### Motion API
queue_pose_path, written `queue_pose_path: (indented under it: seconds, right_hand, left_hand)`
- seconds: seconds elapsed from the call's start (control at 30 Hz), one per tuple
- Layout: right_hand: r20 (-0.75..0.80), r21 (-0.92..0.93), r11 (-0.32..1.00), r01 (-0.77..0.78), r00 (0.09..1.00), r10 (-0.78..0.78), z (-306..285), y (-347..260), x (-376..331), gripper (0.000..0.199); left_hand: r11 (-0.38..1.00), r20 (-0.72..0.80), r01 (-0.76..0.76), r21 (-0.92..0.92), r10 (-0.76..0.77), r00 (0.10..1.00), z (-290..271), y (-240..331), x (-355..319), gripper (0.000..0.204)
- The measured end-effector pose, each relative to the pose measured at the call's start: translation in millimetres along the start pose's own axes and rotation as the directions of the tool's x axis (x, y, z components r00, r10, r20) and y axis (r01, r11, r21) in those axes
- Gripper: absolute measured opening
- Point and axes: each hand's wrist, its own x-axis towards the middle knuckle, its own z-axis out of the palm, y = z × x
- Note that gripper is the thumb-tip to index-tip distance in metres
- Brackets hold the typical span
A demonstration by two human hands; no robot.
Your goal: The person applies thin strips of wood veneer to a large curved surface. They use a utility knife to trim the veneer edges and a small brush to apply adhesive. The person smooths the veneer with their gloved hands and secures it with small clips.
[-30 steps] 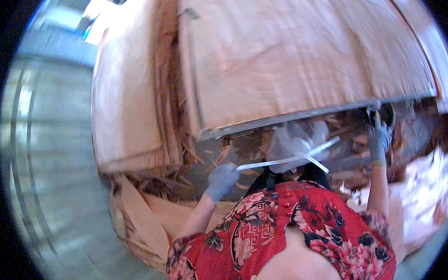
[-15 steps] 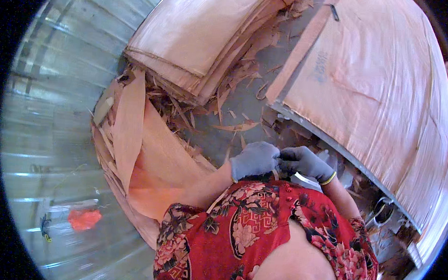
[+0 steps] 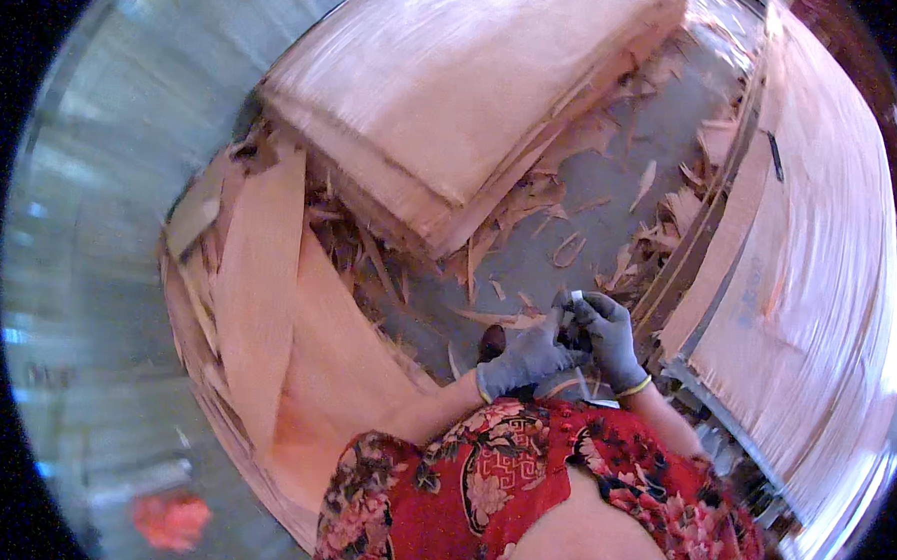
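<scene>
In grey gloves, both hands meet in front of my red flowered top. My left hand (image 3: 531, 358) is closed, its fingers pressed against the other hand; whatever is between them is hidden. Held upright, my right hand (image 3: 611, 339) has bent fingers closed at a small whitish piece (image 3: 576, 298) that shows at the fingertips. The piece is too small to name. Below the hands, a pale strip (image 3: 599, 402) lies near my waist.
A thick stack of wood veneer sheets (image 3: 447, 90) stands ahead. Another veneer stack (image 3: 818, 296) rises on the right, a dark bar-like piece (image 3: 775, 156) on it. Loose veneer sheets (image 3: 258, 292) lie at left. Scraps litter the grey floor (image 3: 612, 207). An orange-red item (image 3: 170, 520) is at lower left.
The view has swung, so the right stack sits farther right and more floor shows. My right hand has turned upward, and the whitish piece now shows at its fingertips.
</scene>
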Motion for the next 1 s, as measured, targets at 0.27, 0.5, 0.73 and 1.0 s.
queue_pose_path:
  seconds: [0.27, 0.5, 0.73, 1.0]
  right_hand:
    - [0.004, -0.103, 0.991, 0.091, 0.996, -0.091, 6, -98, 50, 0.024]
    - [0.023, 0.102, 0.986, 0.134, 0.99, -0.137, -66, -118, 65, 0.031]
    - [-0.023, 0.445, 0.864, 0.235, 0.968, -0.252, -94, -154, 85, 0.036]
    - [-0.327, 0.575, 0.678, 0.459, 0.888, -0.324, -154, -248, 89, 0.039]
  left_hand:
    - [0.88, 0.224, 0.158, 0.447, -0.282, 0.933, -47, 72, 55, 0.04]
    - [0.826, 0.242, -0.222, 0.518, 0.107, 0.964, -1, 116, 133, 0.029]
    - [0.719, 0.275, -0.01, 0.695, -0.252, 0.928, -8, 160, 168, 0.03]
    - [0.868, 0.395, 0.285, 0.407, -0.449, 0.802, -11, 182, 195, 0.024]
